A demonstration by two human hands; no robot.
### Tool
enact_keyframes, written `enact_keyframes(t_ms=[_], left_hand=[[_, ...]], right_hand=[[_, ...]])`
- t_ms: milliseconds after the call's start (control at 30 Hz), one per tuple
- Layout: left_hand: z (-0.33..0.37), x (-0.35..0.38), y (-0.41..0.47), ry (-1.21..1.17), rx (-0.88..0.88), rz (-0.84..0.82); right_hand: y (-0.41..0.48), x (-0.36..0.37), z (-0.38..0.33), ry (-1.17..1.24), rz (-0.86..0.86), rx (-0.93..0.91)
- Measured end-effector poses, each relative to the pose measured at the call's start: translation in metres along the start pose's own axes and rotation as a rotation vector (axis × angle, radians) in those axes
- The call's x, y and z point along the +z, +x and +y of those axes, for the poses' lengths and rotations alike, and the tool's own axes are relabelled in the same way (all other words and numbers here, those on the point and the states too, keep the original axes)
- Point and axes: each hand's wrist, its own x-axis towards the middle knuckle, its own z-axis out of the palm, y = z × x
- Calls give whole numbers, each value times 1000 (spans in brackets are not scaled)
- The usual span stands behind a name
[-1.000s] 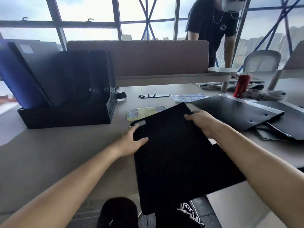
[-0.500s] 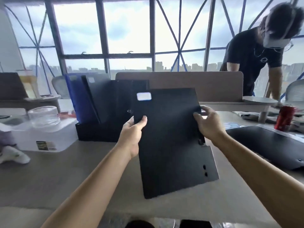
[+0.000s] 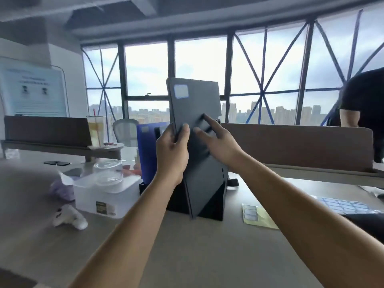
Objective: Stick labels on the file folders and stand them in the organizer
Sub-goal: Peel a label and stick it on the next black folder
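1. Two hands held one black folder [image 3: 199,163] upright and slightly tilted in front of the windows. A pale label [image 3: 181,91] with a blue border sat near its top left corner; no writing could be made out on it.
2. The wall poster [image 3: 33,94] and the sticker on the white box [image 3: 108,194] carried print too blurred to read.
3. The left hand [image 3: 171,154] gripped the folder's left edge, thumb on the front. The right hand [image 3: 218,142] lay against the front with fingers straight, gripping nothing.
4. Half a second before, the folder was lower and both hands clasped its sides; it had since risen and the right hand had let go of the edge.
5. The folder's bottom corner overlapped the black organizer [image 3: 214,204] on the desk [image 3: 207,256]; whether it touched could not be told. A blue folder [image 3: 145,146] stood in the organizer, partly hidden by the left hand.
6. Two label sheets lay to the right: a yellow-backed sheet [image 3: 255,215] and a blue sheet [image 3: 345,205], partly cut off.
7. Another person [image 3: 363,104] was cropped by the right edge.
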Motion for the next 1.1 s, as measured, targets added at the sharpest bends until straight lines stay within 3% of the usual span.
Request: enact_keyframes(t_ms=[333, 600, 867, 1100], left_hand=[[-35, -56, 102, -55, -27, -334], [-72, -72, 136, -87, -25, -342], [-126, -75, 128, -13, -100, -299], [-144, -65, 132, -121, -171, -255]], right_hand=[[117, 42, -10, 355, -122, -107], [171, 74, 20, 388, -150, -113], [176, 95, 79, 388, -156, -3], [192, 106, 95, 402, -148, 7]])
